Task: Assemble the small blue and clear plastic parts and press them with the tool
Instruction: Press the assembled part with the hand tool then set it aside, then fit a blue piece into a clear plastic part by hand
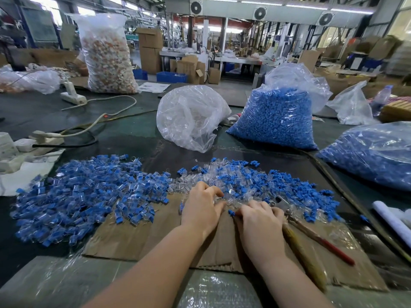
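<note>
Left hand (201, 208) pinches clear part (219, 197); right hand (259, 221) pinches blue part (231, 212), pliers (311, 230) beside it.

Two hands: left hand (201, 207), right hand (259, 221). One pair of pliers with red handles (311, 232). One cardboard sheet (138, 238) under the work, near the tabletop's (124, 134) front edge. Two loose piles, each too many pieces to count: assembled blue-and-clear parts (84, 196) toward the left edge, mixed blue and clear pieces (262, 183) toward the right. Two bags of blue parts: one upright (275, 116), one at the right edge (373, 156). One clear bag, mostly empty (191, 116). One tall bag of orange-white parts (106, 54) at the far left. Two white power strips (73, 96), (44, 136).
</note>
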`<control>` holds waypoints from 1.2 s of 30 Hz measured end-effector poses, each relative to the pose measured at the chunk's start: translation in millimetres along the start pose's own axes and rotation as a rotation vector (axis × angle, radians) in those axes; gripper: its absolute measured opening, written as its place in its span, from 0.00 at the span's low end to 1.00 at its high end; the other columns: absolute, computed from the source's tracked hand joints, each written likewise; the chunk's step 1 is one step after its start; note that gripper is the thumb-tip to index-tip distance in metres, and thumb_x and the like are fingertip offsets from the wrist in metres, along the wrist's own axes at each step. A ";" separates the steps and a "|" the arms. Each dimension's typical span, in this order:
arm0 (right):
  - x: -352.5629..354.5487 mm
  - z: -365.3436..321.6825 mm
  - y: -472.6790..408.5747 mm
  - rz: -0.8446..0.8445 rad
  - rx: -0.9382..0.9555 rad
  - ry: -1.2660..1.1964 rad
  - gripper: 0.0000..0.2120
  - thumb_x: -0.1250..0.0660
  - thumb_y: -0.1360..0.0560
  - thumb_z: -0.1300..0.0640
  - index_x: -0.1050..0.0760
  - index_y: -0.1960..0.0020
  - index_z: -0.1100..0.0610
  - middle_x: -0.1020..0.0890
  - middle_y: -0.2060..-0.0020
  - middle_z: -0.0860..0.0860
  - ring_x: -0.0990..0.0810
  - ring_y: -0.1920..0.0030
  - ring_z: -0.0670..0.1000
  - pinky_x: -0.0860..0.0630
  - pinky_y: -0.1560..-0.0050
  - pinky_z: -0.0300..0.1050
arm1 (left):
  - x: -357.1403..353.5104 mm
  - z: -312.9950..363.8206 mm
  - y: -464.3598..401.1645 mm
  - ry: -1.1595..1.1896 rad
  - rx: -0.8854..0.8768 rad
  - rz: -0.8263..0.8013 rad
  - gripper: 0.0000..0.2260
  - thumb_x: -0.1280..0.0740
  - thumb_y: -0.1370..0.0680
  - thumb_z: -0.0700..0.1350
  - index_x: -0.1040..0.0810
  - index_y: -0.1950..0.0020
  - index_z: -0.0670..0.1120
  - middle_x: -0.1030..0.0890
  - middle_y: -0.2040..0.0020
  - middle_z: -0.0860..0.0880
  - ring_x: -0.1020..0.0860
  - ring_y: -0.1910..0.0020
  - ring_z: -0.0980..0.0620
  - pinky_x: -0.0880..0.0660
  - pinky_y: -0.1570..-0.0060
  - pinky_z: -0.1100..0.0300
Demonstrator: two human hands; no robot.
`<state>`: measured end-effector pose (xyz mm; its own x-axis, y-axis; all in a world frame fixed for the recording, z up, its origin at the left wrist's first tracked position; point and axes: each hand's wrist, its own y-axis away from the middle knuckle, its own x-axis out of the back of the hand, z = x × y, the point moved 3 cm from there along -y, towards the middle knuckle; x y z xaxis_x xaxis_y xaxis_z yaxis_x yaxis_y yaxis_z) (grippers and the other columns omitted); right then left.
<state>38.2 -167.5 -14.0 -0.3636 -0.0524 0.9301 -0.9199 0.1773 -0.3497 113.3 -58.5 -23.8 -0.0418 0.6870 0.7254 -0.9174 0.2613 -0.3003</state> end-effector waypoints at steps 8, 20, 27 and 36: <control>-2.6 -1.7 6.4 0.215 -0.063 -0.087 0.09 0.25 0.36 0.59 0.25 0.67 0.53 0.22 0.67 0.48 0.23 0.62 0.54 0.30 0.57 0.51 | -3.3 -1.0 1.9 0.092 0.040 0.091 0.03 0.30 0.26 0.46 0.20 0.53 0.50 0.33 0.56 0.57 0.36 0.50 0.59 0.40 0.52 0.70; -1.5 -0.5 11.9 0.293 -0.051 -0.090 0.10 0.24 0.37 0.59 0.26 0.67 0.53 0.22 0.67 0.47 0.23 0.63 0.53 0.28 0.56 0.53 | 2.9 0.3 10.7 0.088 -0.024 0.024 0.06 0.28 0.28 0.45 0.21 0.52 0.50 0.32 0.57 0.57 0.32 0.51 0.56 0.35 0.47 0.65; -2.2 -1.1 14.4 0.300 -0.019 -0.078 0.09 0.25 0.37 0.58 0.26 0.67 0.53 0.22 0.67 0.47 0.23 0.63 0.53 0.28 0.57 0.52 | 6.2 6.1 17.4 0.047 -0.145 -0.016 0.05 0.32 0.25 0.44 0.20 0.50 0.49 0.25 0.56 0.56 0.29 0.54 0.59 0.33 0.50 0.69; -3.6 0.3 15.2 0.336 -0.024 -0.085 0.09 0.24 0.38 0.58 0.25 0.67 0.53 0.22 0.67 0.48 0.23 0.64 0.53 0.28 0.57 0.52 | 3.6 9.1 19.9 0.014 -0.254 -0.174 0.07 0.32 0.25 0.43 0.20 0.47 0.48 0.22 0.50 0.53 0.30 0.53 0.61 0.37 0.51 0.75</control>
<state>25.5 -164.9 -22.7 -0.6572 -0.0692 0.7505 -0.7437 0.2212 -0.6308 91.3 -57.0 -21.5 0.1139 0.6258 0.7716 -0.7821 0.5354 -0.3189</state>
